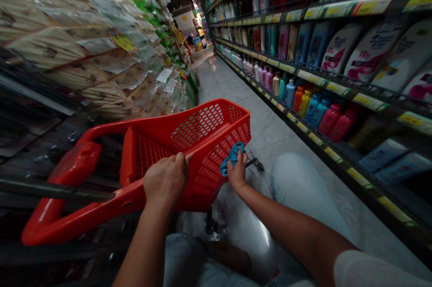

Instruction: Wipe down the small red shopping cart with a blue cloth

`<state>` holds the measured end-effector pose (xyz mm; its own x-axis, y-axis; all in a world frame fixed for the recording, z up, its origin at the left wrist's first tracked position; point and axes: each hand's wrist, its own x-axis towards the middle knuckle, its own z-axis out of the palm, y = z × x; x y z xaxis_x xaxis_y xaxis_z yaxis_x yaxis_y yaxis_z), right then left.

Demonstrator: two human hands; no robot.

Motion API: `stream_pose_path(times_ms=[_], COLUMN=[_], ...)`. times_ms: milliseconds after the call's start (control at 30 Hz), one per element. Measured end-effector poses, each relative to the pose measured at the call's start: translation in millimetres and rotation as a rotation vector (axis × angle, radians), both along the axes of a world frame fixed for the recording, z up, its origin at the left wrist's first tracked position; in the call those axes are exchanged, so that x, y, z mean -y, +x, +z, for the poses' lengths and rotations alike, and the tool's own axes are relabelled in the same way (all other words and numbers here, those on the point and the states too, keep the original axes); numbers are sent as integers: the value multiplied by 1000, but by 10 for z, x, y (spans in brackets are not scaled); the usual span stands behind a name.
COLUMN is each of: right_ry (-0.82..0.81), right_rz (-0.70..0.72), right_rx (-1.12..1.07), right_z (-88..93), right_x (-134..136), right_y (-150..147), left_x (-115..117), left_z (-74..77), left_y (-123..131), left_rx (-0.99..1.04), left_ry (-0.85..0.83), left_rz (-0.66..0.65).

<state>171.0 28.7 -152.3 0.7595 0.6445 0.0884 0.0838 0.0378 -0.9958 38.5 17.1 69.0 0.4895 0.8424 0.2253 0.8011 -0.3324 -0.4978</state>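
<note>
A red plastic shopping cart stands at a slant before me, its perforated basket pointing up the aisle. Wrapped over the upper edge of its near side is my left hand, closed on the rim. My right hand is closed on a crumpled blue cloth and holds it at the outside of the basket's perforated wall. Whether the cloth presses on the wall I cannot tell. The part of the basket floor nearest me is hidden behind its side.
On the right, long shelves carry rows of colourful bottles. Stacked plastic-wrapped packages line the left. Grey floor tiles run between them. My bent knee is right of the cart, whose caster wheel shows beside it.
</note>
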Motion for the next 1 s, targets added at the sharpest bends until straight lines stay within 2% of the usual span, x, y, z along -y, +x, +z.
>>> stream_pose_path(times_ms=[67, 100, 200, 300, 367, 433, 500, 567, 633, 733, 800, 867, 933, 1000], right_ry=[-85, -101, -29, 140, 177, 91, -57, -127, -60, 72, 123, 197, 259, 234], right_rz=[-51, -62, -28, 158, 259, 231, 137, 79, 55, 21, 92, 273, 463, 521], right_rx=[-98, -114, -30, 194, 256, 158, -14, -113, -95, -8, 80, 222, 369, 403], right_z=[-101, -85, 173, 406, 360, 168, -45, -150, -84, 250, 470, 555, 468, 268], right_x=[-43, -66, -56, 99, 210, 256, 222, 141, 65, 71, 184, 344, 473, 498], right_y=[8, 0, -109, -274, -332, -320, -259, -190, -153, -211, -324, -443, -499, -456], left_x=[19, 27, 49, 57, 63, 82, 121, 172, 210, 218, 207, 204, 212, 225], left_z=[-6, -9, -16, -34, -41, -16, 71, 229, 417, 599, 588, 502, 409, 350], left_y=[3, 8, 43, 101, 133, 137, 100, 27, -56, -126, -124, -107, -102, -118], left_rx=[-1, 1, 13, 24, 24, 11, -9, -12, -27, -82, -118, -154, -187, -203], left_ry=[19, 28, 42, 43, 32, -9, -81, -144, -172, -250, -275, -217, -138, -102], left_rz=[-4, -5, 3, 24, 33, 17, -28, -44, 58, 308, 320, 226, 163, 140])
